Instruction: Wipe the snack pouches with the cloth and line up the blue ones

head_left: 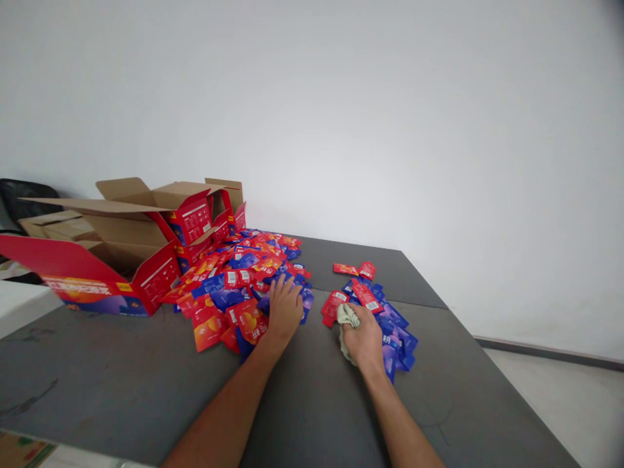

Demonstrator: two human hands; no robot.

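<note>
A pale cloth is held bunched between the thumb and fingers of the right hand, beside the smaller group of red and blue sachets on the dark table. The left hand is placed at the right edge of the larger sachet pile (whether a sachet is gripped cannot be told), and open cartons are positioned to the left of that pile

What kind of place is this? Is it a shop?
It's probably a workroom, maybe one for packaged goods, though I can't be sure. There's a big dark table by a plain white wall, a heap of red and blue packets on it, and open cardboard boxes beside the heap.
</note>
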